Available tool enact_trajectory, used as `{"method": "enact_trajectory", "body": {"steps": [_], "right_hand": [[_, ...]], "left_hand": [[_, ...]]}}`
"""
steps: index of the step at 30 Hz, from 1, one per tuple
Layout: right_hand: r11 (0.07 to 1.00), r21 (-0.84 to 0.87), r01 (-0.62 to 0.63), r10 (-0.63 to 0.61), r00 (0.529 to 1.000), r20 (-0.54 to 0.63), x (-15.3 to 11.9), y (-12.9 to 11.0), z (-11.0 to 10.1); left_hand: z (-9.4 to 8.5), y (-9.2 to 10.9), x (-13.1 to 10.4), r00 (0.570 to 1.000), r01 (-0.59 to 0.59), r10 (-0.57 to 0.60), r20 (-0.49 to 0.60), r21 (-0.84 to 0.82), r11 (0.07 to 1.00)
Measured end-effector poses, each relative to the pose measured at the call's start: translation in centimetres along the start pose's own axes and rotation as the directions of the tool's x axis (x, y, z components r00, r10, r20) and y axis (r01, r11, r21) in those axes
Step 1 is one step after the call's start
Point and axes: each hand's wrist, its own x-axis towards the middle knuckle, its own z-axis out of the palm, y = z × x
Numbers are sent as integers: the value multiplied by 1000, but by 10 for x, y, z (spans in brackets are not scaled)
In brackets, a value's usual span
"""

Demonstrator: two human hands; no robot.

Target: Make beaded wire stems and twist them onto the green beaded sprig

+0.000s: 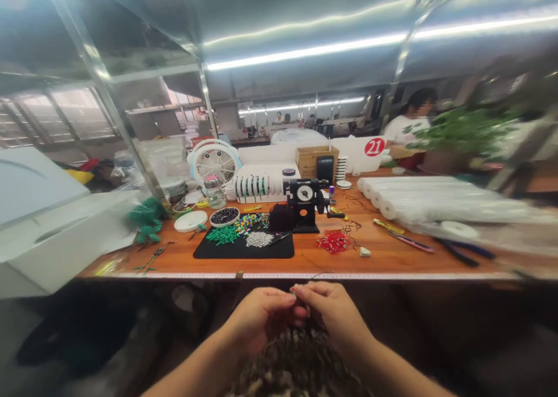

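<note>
My left hand (260, 313) and my right hand (335, 311) meet in front of the table's edge, low in the head view. Both are closed, thumbs and fingertips pinched together around something tiny. A speck of green shows between the fingertips, too small to name. Just above my right hand a thin dark strand (323, 274) curves over the table edge; whether it runs into the fingers I cannot tell. Beyond the hands, a black mat (244, 251) carries green tube-like pieces (223, 235), silvery beads (260, 239) and multicoloured beads (249, 224). Red beads (333, 242) lie to its right.
A black machine with a dial (305, 195) stands behind the mat, beside a row of white spools (255, 186). Pliers (464, 251) and wrapped white rolls (418, 196) lie at right. A white box (56, 234) stands left. Another person (407, 128) sits beyond the plant.
</note>
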Motion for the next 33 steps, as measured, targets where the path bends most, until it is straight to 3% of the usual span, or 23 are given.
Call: {"method": "enact_trajectory", "body": {"steps": [18, 24, 26, 27, 29, 30, 32, 33], "right_hand": [[995, -57, 77, -73, 995, 68, -3, -3, 0], [939, -295, 176, -169, 984, 50, -2, -2, -4], [811, -501, 301, -336, 942, 22, 3, -3, -17], [692, -633, 347, -444, 896, 6, 6, -3, -25], [370, -874, 317, -614, 789, 26, 14, -6, -43], [207, -946, 251, -643, 764, 62, 18, -7, -50], [-50, -989, 142, -607, 781, 143, 23, -8, -61], [-132, -984, 123, -574, 800, 177, 24, -8, -64]], "left_hand": [[-3, -3, 0, 999, 48, -48, -9, 43, 998], [-6, -6, 1, 999, 37, -36, -27, 43, 998], [-9, -6, 3, 998, 9, -8, -57, 23, 1000], [-11, -6, 4, 997, -12, 13, -76, 13, 1000], [-15, -5, 6, 992, -59, 59, -111, 3, 998], [-16, -5, 7, 989, -77, 76, -128, 3, 997], [-19, -6, 10, 984, -101, 101, -149, 6, 995], [-20, -7, 11, 982, -106, 106, -158, 6, 994]]}}
